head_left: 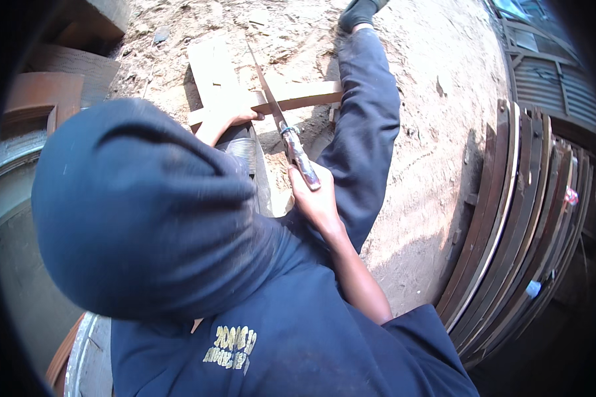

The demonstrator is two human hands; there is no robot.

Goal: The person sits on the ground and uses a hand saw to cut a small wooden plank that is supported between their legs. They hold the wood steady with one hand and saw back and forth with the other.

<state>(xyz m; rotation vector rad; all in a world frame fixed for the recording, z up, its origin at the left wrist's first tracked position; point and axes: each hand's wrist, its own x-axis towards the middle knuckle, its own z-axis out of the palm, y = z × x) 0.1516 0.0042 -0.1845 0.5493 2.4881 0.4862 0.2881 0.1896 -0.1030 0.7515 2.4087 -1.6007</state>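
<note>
Saw [285, 130] is held by R hand [315, 196] across wood strip [309, 95], touched at near edge L of saw by L hand [237, 120], grip unclear.

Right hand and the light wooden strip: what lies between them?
In the head view, a handsaw does: its handle reaches up from the right hand, and its blade crosses the wooden strip.

Centre: your right hand [316, 198] grips the handle of a saw [298, 156], blade across a wooden strip [310, 99]. Upper centre: your left hand [237, 119] touches the strip, which crosses a wider pale board [212, 69]. Right: long planks [510, 228] side by side.
</note>
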